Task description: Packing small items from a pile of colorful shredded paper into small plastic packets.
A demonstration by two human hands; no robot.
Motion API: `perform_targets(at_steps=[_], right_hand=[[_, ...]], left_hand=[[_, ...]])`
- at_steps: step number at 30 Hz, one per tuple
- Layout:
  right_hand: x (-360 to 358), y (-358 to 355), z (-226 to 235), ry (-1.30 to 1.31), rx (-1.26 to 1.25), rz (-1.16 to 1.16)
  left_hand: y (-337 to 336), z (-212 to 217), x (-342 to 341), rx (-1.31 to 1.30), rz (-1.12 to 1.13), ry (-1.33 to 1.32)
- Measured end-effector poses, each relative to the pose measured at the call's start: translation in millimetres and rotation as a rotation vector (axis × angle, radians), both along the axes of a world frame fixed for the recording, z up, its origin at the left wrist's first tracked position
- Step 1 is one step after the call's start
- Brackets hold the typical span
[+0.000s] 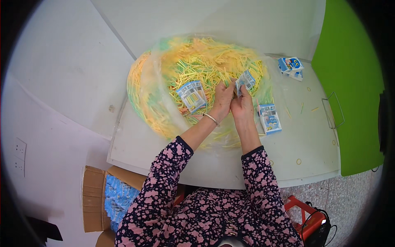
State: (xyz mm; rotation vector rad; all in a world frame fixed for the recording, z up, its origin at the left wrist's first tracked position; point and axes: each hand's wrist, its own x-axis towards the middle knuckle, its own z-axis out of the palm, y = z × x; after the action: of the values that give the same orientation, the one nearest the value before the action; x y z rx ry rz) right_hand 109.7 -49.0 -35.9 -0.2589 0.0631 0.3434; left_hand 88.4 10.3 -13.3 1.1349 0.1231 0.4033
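Note:
A big clear plastic bag (153,88), its mouth wide, holds a heap of thin yellow, green and orange sticks (197,68). Over the heap, my right hand (242,105) grips a small blue-and-white striped packet (246,79) at its lower end. My left hand (223,100) is closed right beside it, touching or nearly so; what its fingers hold is hidden. Left of my hands, blue-and-white packets (192,97) lie overlapping on the sticks. Another packet (270,119) rests to the right of my right wrist.
Two or so packets (290,65) are stacked at the table's far right. Loose sticks and rubber bands (298,161) lie scattered on the white table (312,140). A green panel (349,90) borders the right side. Below left stands a cardboard box (94,197) of blue packets; a red stool (308,220) is below right.

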Motion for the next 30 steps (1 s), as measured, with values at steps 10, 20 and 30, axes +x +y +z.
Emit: perform_targets(at_steps=[10, 20, 30], right_hand=[[-0.1, 6.0, 6.3, 0.087, 0.051, -0.001], [5.9, -1.5, 7.6, -0.035, 0.0, -0.027], [4.8, -52.4, 12.4, -0.403, -0.539, -0.093]], left_hand=[[6.1, -8.9, 1.7, 0.565, 0.13, 0.002], [11.8, 2.2, 7.3, 0.122, 0.006, -0.024], [64.1, 24.3, 12.4, -0.181, -0.239, 0.009]])
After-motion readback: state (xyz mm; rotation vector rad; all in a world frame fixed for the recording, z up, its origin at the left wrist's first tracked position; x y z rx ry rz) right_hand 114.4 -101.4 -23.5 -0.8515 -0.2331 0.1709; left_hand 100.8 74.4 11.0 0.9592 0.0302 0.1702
